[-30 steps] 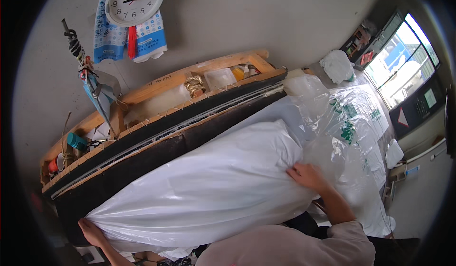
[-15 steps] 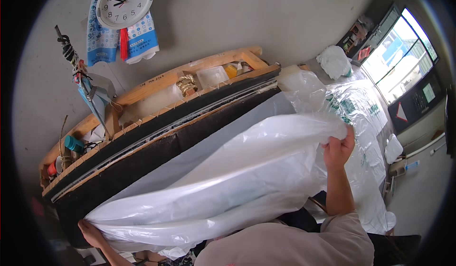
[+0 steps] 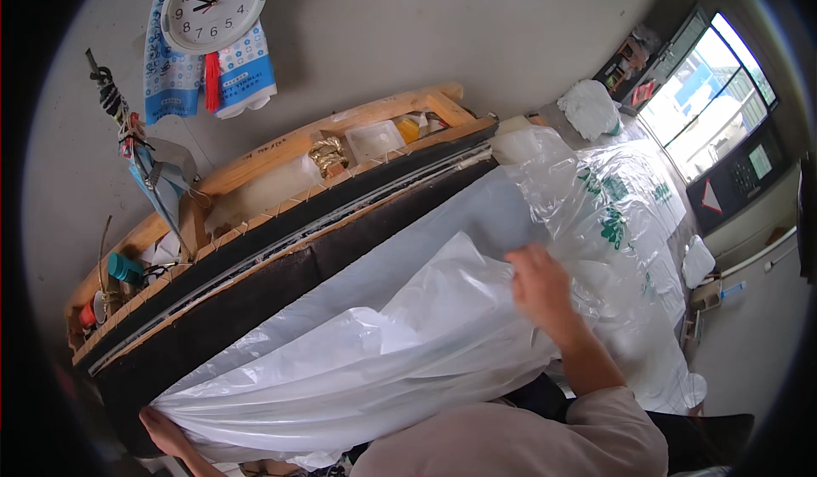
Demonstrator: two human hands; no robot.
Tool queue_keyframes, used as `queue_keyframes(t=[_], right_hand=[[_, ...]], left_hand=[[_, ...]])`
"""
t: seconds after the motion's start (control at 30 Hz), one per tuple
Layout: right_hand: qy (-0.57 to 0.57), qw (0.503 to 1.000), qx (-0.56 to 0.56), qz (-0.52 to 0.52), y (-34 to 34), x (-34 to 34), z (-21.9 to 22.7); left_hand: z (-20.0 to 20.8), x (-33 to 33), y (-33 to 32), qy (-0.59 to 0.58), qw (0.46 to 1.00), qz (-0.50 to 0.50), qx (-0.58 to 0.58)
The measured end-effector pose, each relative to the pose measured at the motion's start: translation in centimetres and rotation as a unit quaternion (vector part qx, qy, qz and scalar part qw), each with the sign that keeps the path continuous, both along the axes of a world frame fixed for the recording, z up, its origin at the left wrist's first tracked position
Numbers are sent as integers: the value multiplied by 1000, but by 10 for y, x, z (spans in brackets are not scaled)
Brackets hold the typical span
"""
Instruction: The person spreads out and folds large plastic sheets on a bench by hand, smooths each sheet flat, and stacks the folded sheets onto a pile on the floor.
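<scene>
The person's left hand (image 3: 166,433) is at the lower left end of a white plastic sheet (image 3: 366,396), its fingers pinching the gathered corner, from which folds fan out to the right; the right hand (image 3: 542,290) is at the sheet's right part, fingers curled in toward the palm, though whether they grip the plastic cannot be told; the sheet lies crumpled along the near side of the bench, in front of the person's body, over a smoother greyish layer (image 3: 408,226); beyond that runs a dark bench surface (image 3: 247,302), then a wooden rack (image 3: 281,155) holding a gold-coloured coil (image 3: 328,155), a white tray (image 3: 374,141) and a teal container (image 3: 125,268); to the right spreads clear plastic with green print (image 3: 625,260); a round clock (image 3: 214,7) hangs on the wall.
</scene>
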State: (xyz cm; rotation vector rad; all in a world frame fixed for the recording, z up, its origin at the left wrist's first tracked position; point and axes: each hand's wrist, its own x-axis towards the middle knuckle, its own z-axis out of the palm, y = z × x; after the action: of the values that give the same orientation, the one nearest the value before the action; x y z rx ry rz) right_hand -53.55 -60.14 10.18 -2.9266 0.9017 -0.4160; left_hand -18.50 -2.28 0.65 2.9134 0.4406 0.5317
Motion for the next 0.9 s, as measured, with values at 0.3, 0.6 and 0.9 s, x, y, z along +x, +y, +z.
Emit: queue_keyframes(t=[0.3,0.6,0.9], right_hand=[[131,978,-94,-133,-49,25,-59],[45,997,-17,52,-43,67,-77],[-138,988,-59,-27,-72,98,-63]], left_hand=[[-11,9,10,-12,1000,-18,11],[28,-2,37,-87,989,-105,-54],[43,-79,36,-192,980,42,2]])
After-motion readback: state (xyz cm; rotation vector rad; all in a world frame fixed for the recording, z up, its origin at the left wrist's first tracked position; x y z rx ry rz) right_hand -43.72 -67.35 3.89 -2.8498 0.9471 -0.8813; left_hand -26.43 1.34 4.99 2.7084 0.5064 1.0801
